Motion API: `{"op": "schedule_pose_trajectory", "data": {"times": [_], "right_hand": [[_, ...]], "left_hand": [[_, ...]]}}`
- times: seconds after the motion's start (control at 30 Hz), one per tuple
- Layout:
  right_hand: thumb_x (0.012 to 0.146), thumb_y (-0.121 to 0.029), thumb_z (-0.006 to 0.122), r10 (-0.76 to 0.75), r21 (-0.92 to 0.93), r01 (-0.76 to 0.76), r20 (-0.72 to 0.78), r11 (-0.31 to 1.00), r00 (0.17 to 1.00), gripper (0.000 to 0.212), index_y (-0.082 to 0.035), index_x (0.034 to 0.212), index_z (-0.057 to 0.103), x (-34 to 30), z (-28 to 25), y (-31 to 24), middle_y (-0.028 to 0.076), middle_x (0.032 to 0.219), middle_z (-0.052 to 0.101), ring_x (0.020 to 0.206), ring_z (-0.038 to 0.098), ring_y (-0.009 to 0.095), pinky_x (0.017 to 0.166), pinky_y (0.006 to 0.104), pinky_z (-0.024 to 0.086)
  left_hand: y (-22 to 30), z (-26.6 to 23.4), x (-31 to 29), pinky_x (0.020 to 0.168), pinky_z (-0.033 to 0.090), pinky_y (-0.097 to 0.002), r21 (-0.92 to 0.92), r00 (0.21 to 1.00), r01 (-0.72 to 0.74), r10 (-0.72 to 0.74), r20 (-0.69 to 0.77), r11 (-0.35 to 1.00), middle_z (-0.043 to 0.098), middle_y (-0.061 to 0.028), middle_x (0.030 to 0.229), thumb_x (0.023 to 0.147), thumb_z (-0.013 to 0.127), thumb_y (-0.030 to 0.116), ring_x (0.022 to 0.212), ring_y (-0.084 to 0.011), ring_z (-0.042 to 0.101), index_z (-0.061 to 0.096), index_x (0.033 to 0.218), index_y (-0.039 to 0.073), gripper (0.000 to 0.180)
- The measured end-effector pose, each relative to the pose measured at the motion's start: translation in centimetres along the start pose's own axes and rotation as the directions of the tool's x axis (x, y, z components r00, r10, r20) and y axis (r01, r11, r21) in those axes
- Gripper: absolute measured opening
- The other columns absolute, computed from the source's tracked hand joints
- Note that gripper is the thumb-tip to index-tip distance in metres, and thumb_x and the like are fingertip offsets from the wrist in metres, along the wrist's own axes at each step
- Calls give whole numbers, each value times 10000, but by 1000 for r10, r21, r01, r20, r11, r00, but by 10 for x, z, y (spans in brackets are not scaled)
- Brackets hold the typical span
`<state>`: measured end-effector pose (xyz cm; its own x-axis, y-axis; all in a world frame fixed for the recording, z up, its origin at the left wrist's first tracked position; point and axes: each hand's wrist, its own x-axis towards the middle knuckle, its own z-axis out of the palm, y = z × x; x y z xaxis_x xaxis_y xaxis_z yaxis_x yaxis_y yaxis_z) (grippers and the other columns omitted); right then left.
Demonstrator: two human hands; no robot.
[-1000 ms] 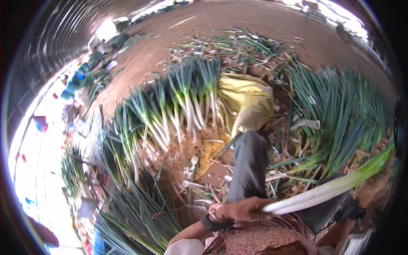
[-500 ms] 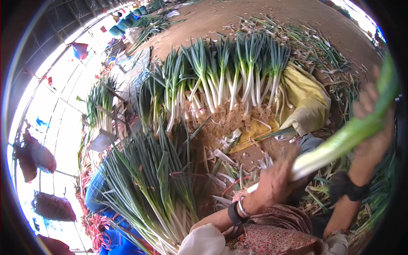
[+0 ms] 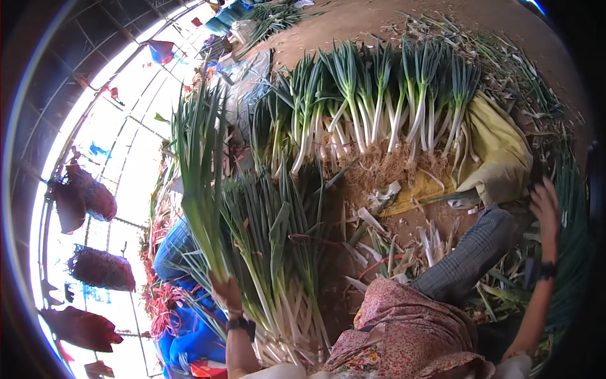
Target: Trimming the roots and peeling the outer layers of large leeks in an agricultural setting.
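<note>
My left hand [image 3: 226, 294] is closed around the lower part of a long green onion [image 3: 202, 221], whose dark leaves point up and away. It is at the left side of a heap of green onions [image 3: 262, 252] with white stalks toward me. My right hand [image 3: 546, 205] is off to the right with its fingers apart and nothing in it, above the leaf litter. Further off, a row of rooted green onions [image 3: 379, 101] leans with the roots toward me.
A yellow sack [image 3: 499, 151] lies at the right end of the row. Peeled scraps [image 3: 432, 243] litter the ground before my checked trouser leg [image 3: 470, 252]. Blue plastic [image 3: 189, 341] and pink twine [image 3: 165, 309] lie at left. More green leaves [image 3: 571, 240] spread along the right.
The green onion formerly stretched between both hands at right is gone from there. My left hand has swung left to the heap and holds a green onion; my right hand is now empty.
</note>
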<state>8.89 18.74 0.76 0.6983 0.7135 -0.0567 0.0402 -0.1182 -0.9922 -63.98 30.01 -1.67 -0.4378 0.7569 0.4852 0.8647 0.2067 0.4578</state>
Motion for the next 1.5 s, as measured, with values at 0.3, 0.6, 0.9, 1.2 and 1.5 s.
{"op": "schedule_pose_trajectory", "data": {"times": [0.3,0.6,0.9,1.2,1.5], "right_hand": [[853,-216,551,301,248,-202,-475,947,827,344,-59,1153,487,-119,-270,249,-2,808,546,693,530,116,609,264,440],[844,-166,546,278,151,-233,-543,961,793,454,-130,1270,395,-175,-280,144,-42,841,533,644,505,64,491,215,397],[836,-155,560,196,7,-240,-598,971,777,473,-95,1269,379,-220,-266,87,-56,780,495,582,439,32,443,173,324],[862,-208,516,185,-62,-285,-624,957,759,395,-103,1233,431,-220,-195,50,-59,811,492,633,456,30,472,171,328],[839,-203,531,94,-55,-140,-496,989,863,356,-62,1163,489,-208,-92,-25,65,1040,555,934,551,170,824,303,432]], "left_hand": [[-98,45,-46,971,322,-384,435,850,252,-412,327,865,394,-219,1253,636,708,259,1148,-380,380,252,1322,46,851],[-134,188,59,912,372,-388,-131,852,452,-383,356,883,500,-204,1142,680,652,170,1091,-346,452,438,1222,57,593],[-108,227,60,800,481,-363,-80,695,662,-570,438,745,257,-115,1352,668,605,150,1120,-351,422,328,1317,156,706],[172,102,-9,931,351,-325,-886,905,115,321,280,449,521,-87,1156,797,515,100,1082,-203,467,525,1137,18,349],[421,46,-198,829,426,-329,-807,-142,590,986,-87,14,603,-102,980,687,524,-87,948,-259,564,564,1016,51,359]]}}
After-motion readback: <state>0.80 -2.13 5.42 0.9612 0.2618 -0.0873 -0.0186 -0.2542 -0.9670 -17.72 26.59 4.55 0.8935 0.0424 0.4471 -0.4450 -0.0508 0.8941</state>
